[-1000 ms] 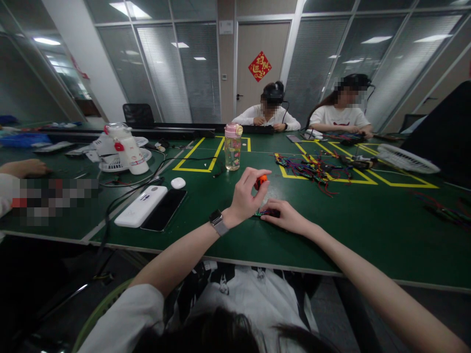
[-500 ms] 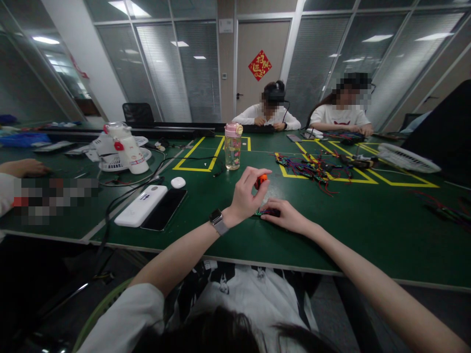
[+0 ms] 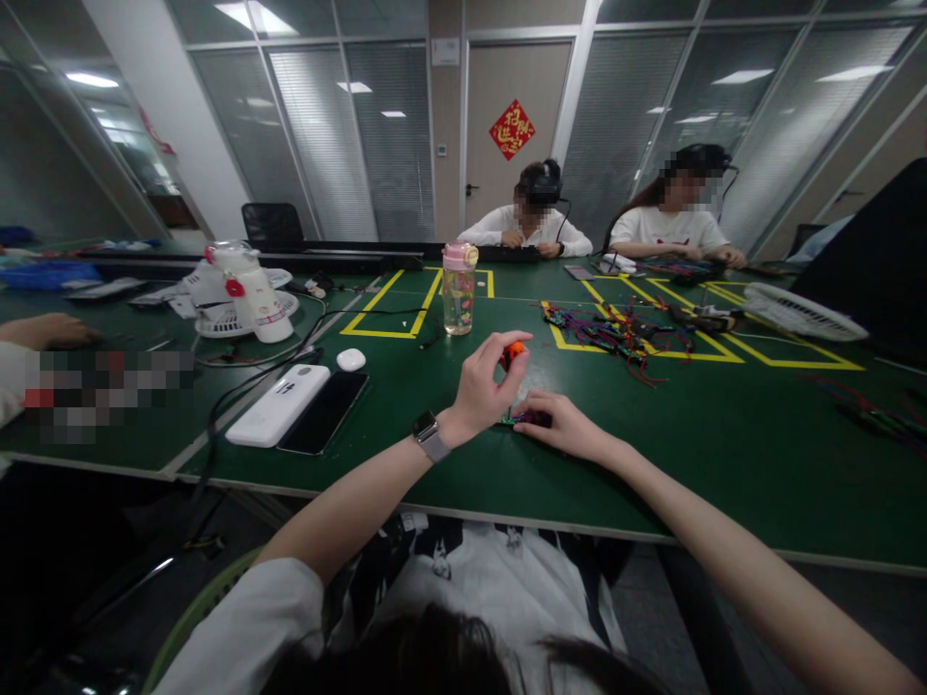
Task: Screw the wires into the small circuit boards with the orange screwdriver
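My left hand (image 3: 484, 378), a watch on its wrist, is closed around the orange and black handle of a small screwdriver (image 3: 517, 349). The screwdriver stands roughly upright, and most of its shaft is hidden behind the fingers. Below it a small green circuit board (image 3: 509, 421) lies on the green tabletop (image 3: 695, 454). The thumb and fingers of my right hand (image 3: 561, 425) pinch this board from the right and press it against the table. Dark and coloured wires show under that hand, partly covered.
Left of my hands lie a phone (image 3: 323, 413), a white power bank (image 3: 279, 405) and a white earbud case (image 3: 351, 359). A water bottle (image 3: 459, 294) stands ahead. Tangled wired boards (image 3: 615, 328) lie right of it. A co-worker's hand (image 3: 62, 331) rests far left; two people sit opposite.
My left hand and the screwdriver handle have shifted very slightly. My right hand stays on the circuit board. Opposite on the right, a person's hand has moved a little to the right.
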{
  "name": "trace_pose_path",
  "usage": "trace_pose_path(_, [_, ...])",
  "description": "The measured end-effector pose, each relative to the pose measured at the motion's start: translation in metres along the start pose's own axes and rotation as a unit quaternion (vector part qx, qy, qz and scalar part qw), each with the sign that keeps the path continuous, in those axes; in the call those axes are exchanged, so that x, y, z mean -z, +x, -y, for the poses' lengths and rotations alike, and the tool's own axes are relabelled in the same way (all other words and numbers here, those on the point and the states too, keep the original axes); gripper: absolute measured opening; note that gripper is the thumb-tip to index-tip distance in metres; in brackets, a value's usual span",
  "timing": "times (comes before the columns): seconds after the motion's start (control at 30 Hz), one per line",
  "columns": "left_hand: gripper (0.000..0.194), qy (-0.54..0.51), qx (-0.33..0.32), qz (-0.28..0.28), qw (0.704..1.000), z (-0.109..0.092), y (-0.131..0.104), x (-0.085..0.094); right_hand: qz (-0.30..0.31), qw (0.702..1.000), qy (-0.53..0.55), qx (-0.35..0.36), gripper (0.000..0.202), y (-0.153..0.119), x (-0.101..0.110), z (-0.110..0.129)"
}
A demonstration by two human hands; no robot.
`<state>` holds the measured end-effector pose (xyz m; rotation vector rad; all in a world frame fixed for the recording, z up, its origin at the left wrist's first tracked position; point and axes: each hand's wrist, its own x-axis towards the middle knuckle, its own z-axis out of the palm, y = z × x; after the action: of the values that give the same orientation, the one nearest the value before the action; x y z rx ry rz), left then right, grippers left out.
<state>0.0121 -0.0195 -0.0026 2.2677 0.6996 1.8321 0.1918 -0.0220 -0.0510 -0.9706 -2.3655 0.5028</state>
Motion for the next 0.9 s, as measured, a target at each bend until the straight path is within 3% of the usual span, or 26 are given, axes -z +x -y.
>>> trace_pose_path(0.63, [0.011,0.041,-0.053,-0.044,0.997,-0.0013,0.0045,0.0019,-0.001,1.000,-0.004,-0.002,0.015,-0.0006,-0.0001,0.0012])
trace_pose_path(0.77, [0.013,0.034,-0.068,-0.045,0.996,-0.0018,0.0037,0.0021,-0.002,1.000,-0.002,-0.002,0.016,-0.0008,-0.0006,-0.0003])
trace_pose_path(0.9, [0.025,0.022,-0.039,-0.020,0.999,-0.0038,0.0021,0.0038,0.000,1.000,-0.009,0.001,0.016,-0.0008,-0.0005,-0.0007])
